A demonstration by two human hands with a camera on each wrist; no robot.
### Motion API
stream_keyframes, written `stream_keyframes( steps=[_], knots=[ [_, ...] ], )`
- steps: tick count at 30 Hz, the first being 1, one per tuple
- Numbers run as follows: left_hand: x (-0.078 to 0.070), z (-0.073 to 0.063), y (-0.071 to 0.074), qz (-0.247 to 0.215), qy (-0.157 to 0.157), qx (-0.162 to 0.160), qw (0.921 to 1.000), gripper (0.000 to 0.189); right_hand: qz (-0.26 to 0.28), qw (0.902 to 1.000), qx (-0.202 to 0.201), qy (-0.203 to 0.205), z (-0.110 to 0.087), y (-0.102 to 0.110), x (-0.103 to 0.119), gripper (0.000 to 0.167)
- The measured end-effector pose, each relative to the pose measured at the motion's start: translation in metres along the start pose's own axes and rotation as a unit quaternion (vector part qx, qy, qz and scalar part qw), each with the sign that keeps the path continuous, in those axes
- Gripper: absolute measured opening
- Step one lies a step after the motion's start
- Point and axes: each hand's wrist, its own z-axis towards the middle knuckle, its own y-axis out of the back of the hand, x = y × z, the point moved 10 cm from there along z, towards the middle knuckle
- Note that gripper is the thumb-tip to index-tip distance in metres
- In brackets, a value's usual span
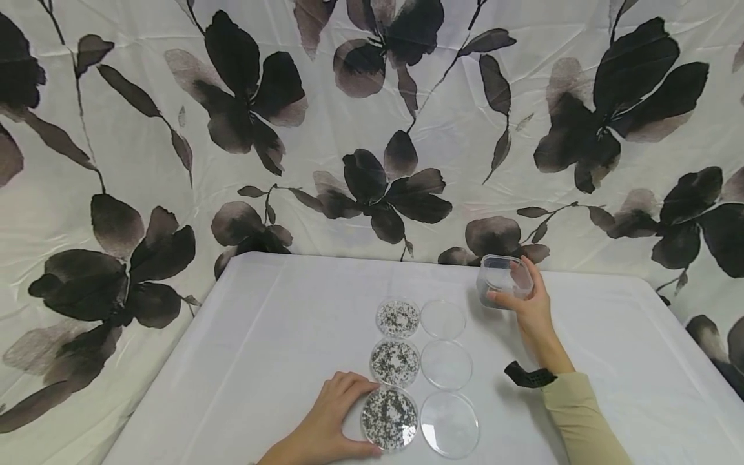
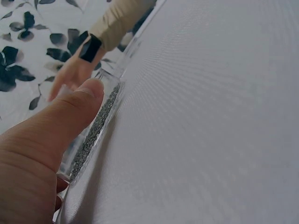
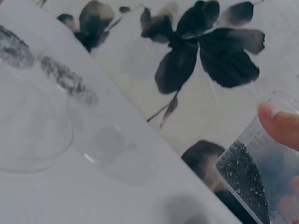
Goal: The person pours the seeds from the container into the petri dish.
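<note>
At the near end of a column of round clear dishes, my left hand [image 1: 332,416] holds a petri dish [image 1: 389,418] by its sides, thumb in front and fingers behind. Dark granules lie scattered across its bottom; the left wrist view shows them as a layer behind the thumb [image 2: 77,105]. My right hand [image 1: 536,310] grips a clear plastic container [image 1: 494,276] near the table's far edge. Inside the container, dark granules are heaped toward one side in the right wrist view, with the thumb [image 3: 280,123] on its wall.
Beyond the held dish stand two more granule-strewn dishes, a middle one [image 1: 395,363] and a far one [image 1: 398,318]. Three clear round pieces, the nearest a shallow disc [image 1: 449,425], form a column to their right. Floral cloth [image 1: 325,97] hangs behind the white table [image 1: 261,336].
</note>
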Motion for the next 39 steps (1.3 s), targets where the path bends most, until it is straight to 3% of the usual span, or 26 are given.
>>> stream_keyframes(
  steps=[7,14,26,32,39],
  knots=[
    [-0.003,-0.001,0.001,0.007,-0.015,-0.005,0.9999,0.081,-0.013,0.9993,-0.001,-0.036,0.001,0.01,-0.027,0.106],
    [-0.003,0.0,0.001,0.003,-0.011,-0.004,0.9999,0.081,-0.036,0.999,-0.011,-0.027,0.004,0.017,-0.041,0.106],
    [-0.006,0.001,0.003,0.009,-0.02,-0.011,0.9997,0.083,-0.098,0.9947,-0.003,-0.03,0.002,0.019,-0.042,0.112],
    [0.0,0.001,0.001,-0.014,0.005,0.003,0.9999,0.084,-0.087,0.9957,-0.008,-0.032,0.002,0.02,-0.043,0.111],
    [-0.002,0.001,0.003,-0.001,-0.008,-0.006,1.0,0.086,-0.074,0.9967,-0.017,-0.028,0.004,0.02,-0.043,0.109]
  ],
)
